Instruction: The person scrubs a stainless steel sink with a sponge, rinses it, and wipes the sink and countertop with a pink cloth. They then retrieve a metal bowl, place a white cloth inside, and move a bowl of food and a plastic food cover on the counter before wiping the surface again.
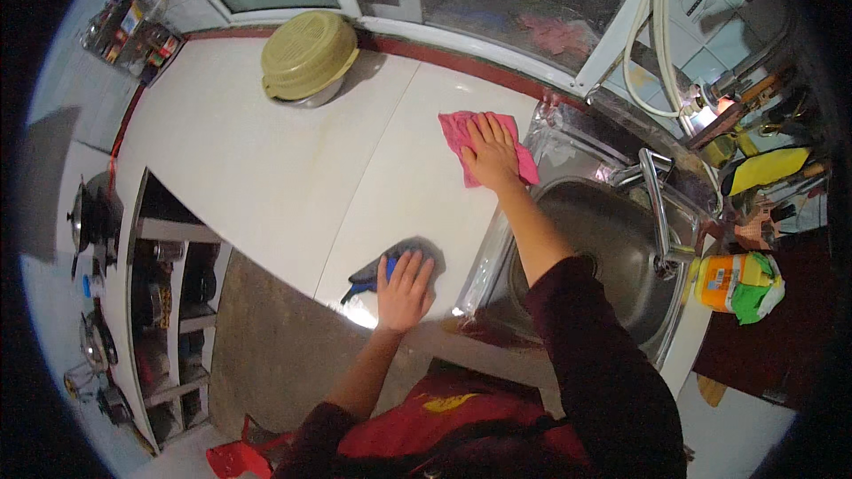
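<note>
My right hand [492,154] lies flat on a pink cloth [459,136], pressing it onto the white countertop [286,166] beside the sink's metal rim. Some of the cloth spreads out past my fingers. Near the counter's front edge, my left hand [403,289] rests over a dark grey and blue item [366,276], perhaps a cloth. My palm and a shadow hide part of it, so its full shape cannot be made out.
A steel sink [599,239] with a chrome faucet [655,209] is on the right. An olive plastic colander [309,53] covers a metal bowl at the back. Bottles [126,40] stand in the far left corner. An orange-yellow container [722,283] sits beyond the sink.
</note>
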Available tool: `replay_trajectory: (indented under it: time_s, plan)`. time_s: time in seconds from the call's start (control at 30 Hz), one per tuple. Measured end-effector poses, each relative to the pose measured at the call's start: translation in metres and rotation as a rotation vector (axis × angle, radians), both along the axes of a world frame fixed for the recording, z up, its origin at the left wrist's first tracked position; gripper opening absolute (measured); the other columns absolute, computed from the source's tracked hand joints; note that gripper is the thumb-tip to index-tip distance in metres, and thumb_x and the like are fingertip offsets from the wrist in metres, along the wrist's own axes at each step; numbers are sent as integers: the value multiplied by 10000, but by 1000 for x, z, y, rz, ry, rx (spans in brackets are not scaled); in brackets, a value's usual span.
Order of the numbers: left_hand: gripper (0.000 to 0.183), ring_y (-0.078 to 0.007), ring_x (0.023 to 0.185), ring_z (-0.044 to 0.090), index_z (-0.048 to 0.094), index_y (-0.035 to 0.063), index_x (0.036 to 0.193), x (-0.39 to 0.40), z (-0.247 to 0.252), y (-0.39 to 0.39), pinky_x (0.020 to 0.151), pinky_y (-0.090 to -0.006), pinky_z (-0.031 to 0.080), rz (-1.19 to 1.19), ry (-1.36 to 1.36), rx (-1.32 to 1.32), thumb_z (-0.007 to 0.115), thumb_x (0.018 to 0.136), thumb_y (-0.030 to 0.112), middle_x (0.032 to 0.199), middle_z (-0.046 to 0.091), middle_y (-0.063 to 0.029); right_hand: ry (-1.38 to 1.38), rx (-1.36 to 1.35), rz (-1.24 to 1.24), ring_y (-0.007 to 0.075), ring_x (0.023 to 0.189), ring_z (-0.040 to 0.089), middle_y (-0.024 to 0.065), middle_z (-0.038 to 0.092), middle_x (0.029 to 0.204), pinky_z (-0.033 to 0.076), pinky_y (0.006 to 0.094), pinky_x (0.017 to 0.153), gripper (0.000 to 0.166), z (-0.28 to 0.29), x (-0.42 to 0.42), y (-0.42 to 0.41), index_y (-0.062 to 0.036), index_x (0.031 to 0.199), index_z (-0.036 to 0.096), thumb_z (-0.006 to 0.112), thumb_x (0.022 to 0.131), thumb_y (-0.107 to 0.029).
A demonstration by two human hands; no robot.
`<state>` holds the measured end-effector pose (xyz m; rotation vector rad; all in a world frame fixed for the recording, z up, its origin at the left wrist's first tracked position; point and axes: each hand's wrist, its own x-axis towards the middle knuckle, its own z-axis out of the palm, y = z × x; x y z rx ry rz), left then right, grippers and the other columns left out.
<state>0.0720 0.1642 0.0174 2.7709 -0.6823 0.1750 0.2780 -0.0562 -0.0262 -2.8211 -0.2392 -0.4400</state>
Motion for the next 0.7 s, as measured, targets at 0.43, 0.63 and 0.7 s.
replay_trajectory:
  time_s: [0.43, 0.63, 0.7]
  plan:
    - [404, -179, 914, 515, 472, 18, 1119, 8, 17, 73, 804, -280, 411, 677, 62, -1108, 520, 718, 23, 1009, 540, -90, 120, 6, 267, 303, 1236, 232, 170, 309, 1304, 124, 406, 1032, 566, 18, -177, 117, 15, 1217, 370, 456, 759, -304]
    - [384, -181, 882, 534, 440, 10, 1137, -47, 50, 127, 762, -303, 457, 852, 176, -1746, 519, 761, 22, 1026, 525, -81, 222, -66, 710, 294, 1240, 232, 173, 363, 1268, 118, 402, 1034, 499, 37, -261, 173, 17, 1144, 453, 462, 767, -310]
    - [370, -181, 880, 538, 445, 18, 1133, -67, 61, 136, 762, -296, 456, 851, 154, -1817, 505, 768, 28, 1011, 534, -77, 130, -8, 880, 286, 1240, 238, 166, 394, 1245, 114, 403, 1034, 466, 21, -242, 172, 15, 1101, 487, 467, 769, -310]
